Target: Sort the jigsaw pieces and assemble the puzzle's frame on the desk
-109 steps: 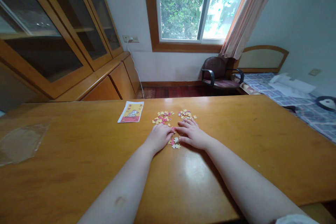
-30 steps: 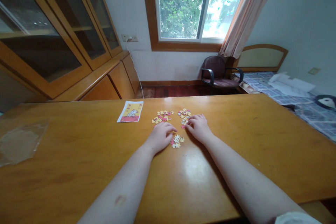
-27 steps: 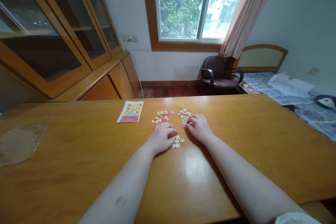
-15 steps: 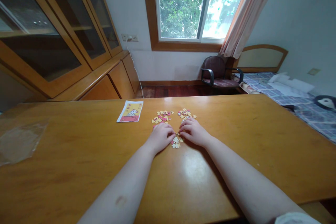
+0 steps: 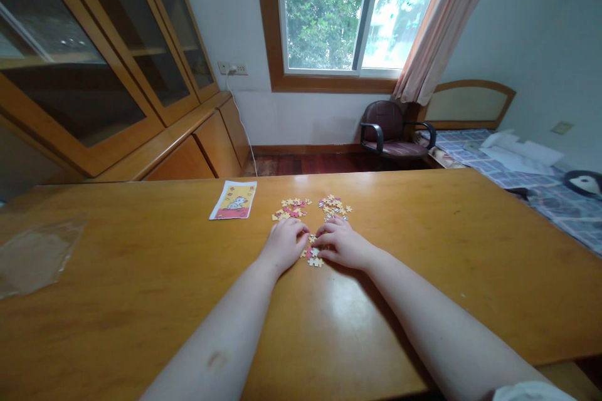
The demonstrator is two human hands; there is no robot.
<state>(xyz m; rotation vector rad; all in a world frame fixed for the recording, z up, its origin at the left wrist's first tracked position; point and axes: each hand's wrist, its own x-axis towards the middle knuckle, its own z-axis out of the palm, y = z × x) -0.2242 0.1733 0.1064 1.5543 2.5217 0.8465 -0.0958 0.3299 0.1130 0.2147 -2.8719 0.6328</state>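
Observation:
My two hands meet at the middle of a wooden table (image 5: 141, 276). My left hand (image 5: 283, 245) lies palm down, its fingers loosely bent and their tips at a small joined cluster of puzzle pieces (image 5: 313, 257). My right hand (image 5: 342, 242) has its fingers drawn together in a pinch at the same cluster, fingertips close to those of the left hand; what they hold is too small to make out clearly, apparently a puzzle piece. Just beyond the hands lie two loose piles of yellow and pink pieces (image 5: 291, 207) (image 5: 335, 204).
A printed picture card (image 5: 234, 200) lies left of the piles. A clear plastic bag (image 5: 37, 254) is at the table's left end. Glass-door cabinets (image 5: 94, 75) line the left wall. A dark armchair (image 5: 392, 128) and a bed (image 5: 540, 182) are beyond the table on the right.
My right hand went out to the right-hand pile, then came back to the small cluster, fingers pinched. My left hand stayed by the cluster, shifting only slightly.

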